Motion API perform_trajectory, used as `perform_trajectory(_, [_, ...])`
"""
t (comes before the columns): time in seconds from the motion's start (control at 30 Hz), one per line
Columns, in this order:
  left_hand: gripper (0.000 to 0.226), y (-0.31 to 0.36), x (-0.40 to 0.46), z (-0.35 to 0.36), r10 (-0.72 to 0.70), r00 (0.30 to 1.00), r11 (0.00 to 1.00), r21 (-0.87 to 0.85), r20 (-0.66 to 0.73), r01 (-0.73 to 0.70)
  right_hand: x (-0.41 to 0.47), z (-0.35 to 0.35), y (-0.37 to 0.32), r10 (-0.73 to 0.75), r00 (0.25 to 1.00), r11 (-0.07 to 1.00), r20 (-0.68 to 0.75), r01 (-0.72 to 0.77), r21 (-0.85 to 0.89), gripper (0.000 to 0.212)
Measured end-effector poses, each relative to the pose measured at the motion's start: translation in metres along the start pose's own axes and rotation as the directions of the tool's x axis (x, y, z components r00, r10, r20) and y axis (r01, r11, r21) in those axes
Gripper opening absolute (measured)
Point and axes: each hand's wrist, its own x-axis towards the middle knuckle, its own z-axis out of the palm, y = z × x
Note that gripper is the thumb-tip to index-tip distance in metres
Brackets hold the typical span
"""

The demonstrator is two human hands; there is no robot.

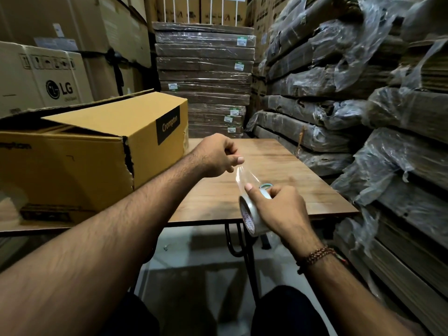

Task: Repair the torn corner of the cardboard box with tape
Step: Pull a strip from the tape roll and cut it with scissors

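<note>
Left hand: your left hand [219, 156] is raised above the wooden table [278, 163], fingers curled in, thumb and forefinger pinching the free end of the clear tape strip [242, 177].
Right hand: your right hand [278, 209] is wrapped around the roll of clear packing tape [251, 218], with the forefinger laid over the roll's top where the strip peels away; a beaded bracelet [317, 257] sits on that wrist.
Tape: the strip runs up and to the left from the roll to your left fingertips, stretched between the two hands over the table's near edge.
Box: the Crompton cardboard box [80, 163] lies on the table to your left, its top flap raised.
Torn corner: the torn corner [128, 158], a ragged split, runs down the vertical edge of the box nearest your left forearm; no tape is on it.
Hands and box: neither hand touches the box.
Surroundings: an LG carton [43, 81] stands behind the box, and plastic-wrapped stacks of flat cardboard [339, 93] rise on your right.
</note>
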Motion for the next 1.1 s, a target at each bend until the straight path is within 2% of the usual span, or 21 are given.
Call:
perform_trajectory(0.13, [0.011, -0.008, -0.013, 0.013, 0.051, 0.991, 0.998, 0.042, 0.121, -0.057, -0.016, 0.01, 0.032, 0.081, 0.993, 0.996, 0.082, -0.084, 0.029, 0.053])
perform_trajectory(0.23, [0.013, -0.011, -0.021, 0.022, 0.075, 0.984, 0.988, 0.123, 0.159, -0.095, -0.026, 0.02, 0.053, 0.123, 0.982, 0.991, 0.141, -0.129, 0.036, 0.046])
perform_trajectory(0.5, [0.01, -0.022, -0.026, 0.046, 0.014, 0.979, 0.975, 0.214, 0.202, -0.058, -0.026, 0.041, 0.081, 0.205, 0.944, 0.966, 0.26, -0.238, 0.104, 0.047])
perform_trajectory(0.63, [0.009, -0.025, -0.023, 0.055, -0.021, 0.973, 0.97, 0.24, 0.23, -0.036, -0.021, 0.05, 0.097, 0.222, 0.927, 0.958, 0.303, -0.265, 0.109, 0.035])
perform_trajectory(0.8, [0.015, -0.019, -0.021, 0.063, -0.023, 0.969, 0.952, 0.301, 0.247, -0.054, -0.023, 0.053, 0.104, 0.242, 0.925, 0.956, 0.294, -0.279, 0.091, 0.038])
perform_trajectory(0.97, [0.015, -0.016, -0.021, 0.064, -0.03, 0.958, 0.935, 0.348, 0.284, -0.074, -0.021, 0.057, 0.101, 0.265, 0.93, 0.955, 0.255, -0.289, 0.063, 0.021])
perform_trajectory(1.1, [0.015, -0.015, -0.021, 0.064, -0.034, 0.95, 0.927, 0.364, 0.31, -0.085, -0.017, 0.059, 0.102, 0.29, 0.925, 0.951, 0.245, -0.307, 0.034, 0.017])
